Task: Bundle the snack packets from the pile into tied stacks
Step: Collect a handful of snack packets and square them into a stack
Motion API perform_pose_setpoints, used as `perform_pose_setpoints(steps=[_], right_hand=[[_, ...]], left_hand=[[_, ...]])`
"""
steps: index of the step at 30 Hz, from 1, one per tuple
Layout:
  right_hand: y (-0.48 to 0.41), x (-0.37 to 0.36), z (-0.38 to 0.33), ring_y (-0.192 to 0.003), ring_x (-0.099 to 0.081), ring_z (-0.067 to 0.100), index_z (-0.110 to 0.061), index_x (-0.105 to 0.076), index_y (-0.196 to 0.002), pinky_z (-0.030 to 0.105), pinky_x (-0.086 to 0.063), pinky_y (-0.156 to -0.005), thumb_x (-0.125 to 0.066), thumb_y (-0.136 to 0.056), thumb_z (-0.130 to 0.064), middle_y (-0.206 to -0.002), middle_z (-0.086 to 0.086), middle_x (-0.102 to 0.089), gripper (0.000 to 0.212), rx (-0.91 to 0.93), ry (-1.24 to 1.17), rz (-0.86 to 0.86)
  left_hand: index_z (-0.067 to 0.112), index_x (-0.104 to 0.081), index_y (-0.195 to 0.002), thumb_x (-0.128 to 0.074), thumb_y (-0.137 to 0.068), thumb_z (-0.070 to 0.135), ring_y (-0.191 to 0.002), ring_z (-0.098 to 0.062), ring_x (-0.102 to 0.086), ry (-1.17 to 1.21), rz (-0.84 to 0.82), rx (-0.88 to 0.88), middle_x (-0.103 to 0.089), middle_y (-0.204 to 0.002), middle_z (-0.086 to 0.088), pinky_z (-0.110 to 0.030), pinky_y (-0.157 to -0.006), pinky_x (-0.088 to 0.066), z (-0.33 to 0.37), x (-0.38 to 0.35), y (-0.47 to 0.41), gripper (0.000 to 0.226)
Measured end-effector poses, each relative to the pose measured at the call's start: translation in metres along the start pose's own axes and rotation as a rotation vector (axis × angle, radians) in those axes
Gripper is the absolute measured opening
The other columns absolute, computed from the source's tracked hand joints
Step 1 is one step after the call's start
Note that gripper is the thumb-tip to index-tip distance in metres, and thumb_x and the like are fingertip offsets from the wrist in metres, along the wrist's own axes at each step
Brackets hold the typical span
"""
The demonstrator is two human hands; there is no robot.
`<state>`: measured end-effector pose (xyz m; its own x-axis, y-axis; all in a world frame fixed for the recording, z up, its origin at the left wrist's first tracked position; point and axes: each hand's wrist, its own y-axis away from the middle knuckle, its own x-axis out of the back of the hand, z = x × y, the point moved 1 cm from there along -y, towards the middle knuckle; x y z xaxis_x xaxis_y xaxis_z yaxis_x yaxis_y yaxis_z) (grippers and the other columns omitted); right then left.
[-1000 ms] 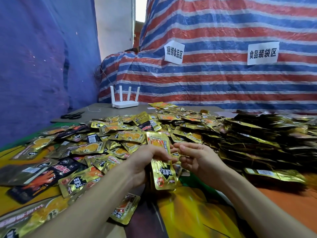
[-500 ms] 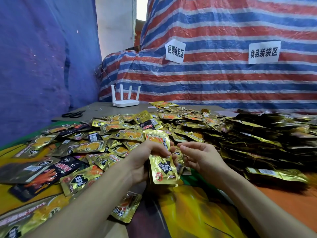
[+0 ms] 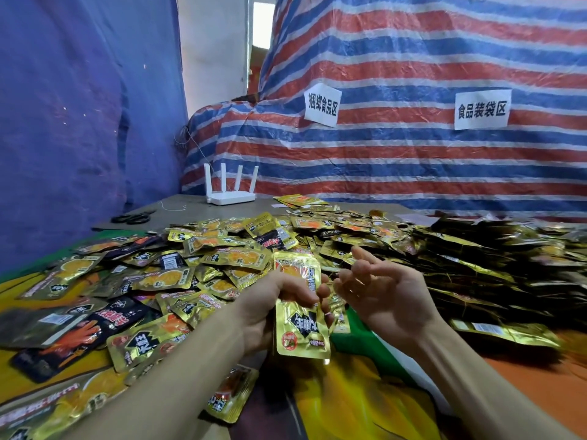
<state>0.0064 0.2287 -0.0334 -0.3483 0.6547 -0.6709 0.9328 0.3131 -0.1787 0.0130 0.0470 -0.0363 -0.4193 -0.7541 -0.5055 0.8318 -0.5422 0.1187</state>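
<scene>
My left hand [image 3: 270, 309] grips a thin stack of gold snack packets [image 3: 300, 328] upright, fingers curled round its middle. My right hand [image 3: 386, 293] hovers just right of the stack, palm turned toward it, fingers spread and loosely bent, holding nothing that I can make out. A wide pile of loose gold packets [image 3: 222, 258] covers the table beyond and left of my hands. To the right lies a heap of tied bundles [image 3: 495, 268], darker and stacked on edge.
Black scissors [image 3: 131, 217] lie at the far left of the table, a white router [image 3: 232, 193] stands at the back. A striped tarpaulin [image 3: 413, 147] with two paper signs closes the rear; a blue sheet [image 3: 79, 122] hangs on the left.
My right hand has let go of the stack's edge and lifted away to the right, its fingers opening. The left hand keeps holding the stack, now slightly higher.
</scene>
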Motion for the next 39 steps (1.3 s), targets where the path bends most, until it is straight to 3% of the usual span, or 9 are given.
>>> perform_pose_setpoints(steps=[3, 6, 11, 16, 20, 24, 28, 36, 39], right_hand=[[-0.002, 0.003, -0.004, -0.076, -0.074, 0.028, 0.001, -0.075, -0.111, 0.038, -0.062, -0.070, -0.053, -0.076, 0.001, -0.068, 0.007, -0.065, 0.041, 0.002, -0.013, -0.004], [-0.002, 0.002, -0.004, -0.060, -0.070, 0.015, -0.014, -0.077, -0.116, 0.023, -0.059, -0.053, -0.054, -0.084, -0.001, -0.093, 0.006, -0.076, 0.041, -0.037, 0.057, -0.027], [-0.003, 0.002, 0.006, -0.080, -0.077, 0.026, -0.024, -0.064, -0.131, 0.022, -0.057, -0.045, -0.069, -0.080, -0.001, -0.127, 0.016, -0.070, 0.056, -0.015, 0.253, -0.063], [-0.001, 0.001, 0.010, -0.103, -0.073, 0.038, -0.023, -0.066, -0.131, 0.039, -0.063, -0.057, -0.089, -0.061, -0.013, -0.119, 0.014, -0.073, 0.074, 0.035, 0.557, 0.023], [0.000, -0.009, 0.032, -0.098, -0.075, 0.030, -0.029, -0.070, -0.122, 0.043, -0.063, -0.066, -0.096, -0.058, -0.014, -0.122, 0.008, -0.071, 0.070, 0.005, 0.712, 0.019], [0.001, -0.022, 0.050, -0.099, -0.070, 0.010, -0.044, -0.070, -0.107, 0.041, -0.063, -0.082, -0.092, -0.045, -0.043, -0.113, -0.009, -0.066, 0.065, 0.063, 0.916, 0.094], [0.000, -0.023, 0.053, -0.085, -0.072, 0.006, -0.034, -0.069, -0.114, 0.024, -0.057, -0.069, -0.092, -0.048, -0.038, -0.098, -0.007, -0.075, 0.069, 0.174, 0.912, 0.100], [-0.005, -0.017, 0.054, -0.083, -0.069, -0.007, -0.026, -0.067, -0.113, 0.008, -0.049, -0.065, -0.097, -0.052, -0.024, -0.092, -0.031, -0.071, 0.068, 0.288, 0.950, 0.112], [-0.007, -0.017, 0.055, -0.081, -0.068, -0.010, -0.030, -0.066, -0.110, 0.009, -0.050, -0.063, -0.096, -0.051, -0.031, -0.090, -0.036, -0.068, 0.066, 0.294, 0.993, 0.115]], left_hand=[[0.000, -0.061, -0.089, -0.053, -0.068, -0.008, -0.070, -0.029, -0.062, 0.023, 0.017, 0.005, -0.059, -0.079, -0.015, -0.042, -0.077, -0.058, 0.002, 0.000, 0.001, 0.024], [0.000, -0.061, -0.092, -0.052, -0.069, -0.011, -0.073, -0.029, -0.061, 0.047, 0.000, 0.026, -0.059, -0.081, -0.014, -0.041, -0.073, -0.061, 0.003, 0.002, 0.002, 0.027], [-0.004, -0.074, -0.078, -0.060, -0.065, -0.006, -0.079, -0.037, -0.066, -0.107, 0.087, 0.037, -0.068, -0.084, -0.023, -0.050, -0.096, -0.051, 0.001, 0.006, -0.001, 0.020], [-0.003, -0.070, -0.092, -0.064, -0.052, -0.006, -0.090, -0.040, -0.069, -0.010, 0.543, -0.193, -0.073, -0.097, -0.020, -0.052, -0.086, -0.056, 0.004, 0.010, -0.008, 0.040], [-0.010, -0.069, -0.105, -0.074, -0.074, -0.001, -0.071, -0.037, -0.068, 0.134, 0.715, -0.377, -0.070, -0.091, -0.022, -0.045, -0.068, -0.057, 0.009, 0.010, -0.006, 0.033], [-0.005, -0.072, -0.096, -0.079, -0.084, 0.016, -0.086, -0.042, -0.073, 0.156, 0.734, -0.419, -0.073, -0.096, -0.022, -0.054, -0.070, -0.062, 0.001, -0.002, -0.003, 0.025], [-0.001, -0.072, -0.090, -0.076, -0.087, 0.015, -0.062, -0.035, -0.072, 0.233, 0.676, -0.411, -0.074, -0.083, -0.022, -0.040, -0.048, -0.059, -0.004, -0.011, -0.004, 0.017], [-0.005, -0.070, -0.114, -0.065, -0.096, 0.021, -0.097, -0.041, -0.073, 0.319, 0.553, -0.364, -0.073, -0.111, -0.023, -0.051, -0.086, -0.059, -0.008, -0.018, -0.005, 0.032], [-0.005, -0.067, -0.122, -0.063, -0.097, 0.023, -0.097, -0.039, -0.072, 0.337, 0.544, -0.340, -0.071, -0.119, -0.023, -0.050, -0.086, -0.058, -0.006, -0.018, -0.004, 0.038]])
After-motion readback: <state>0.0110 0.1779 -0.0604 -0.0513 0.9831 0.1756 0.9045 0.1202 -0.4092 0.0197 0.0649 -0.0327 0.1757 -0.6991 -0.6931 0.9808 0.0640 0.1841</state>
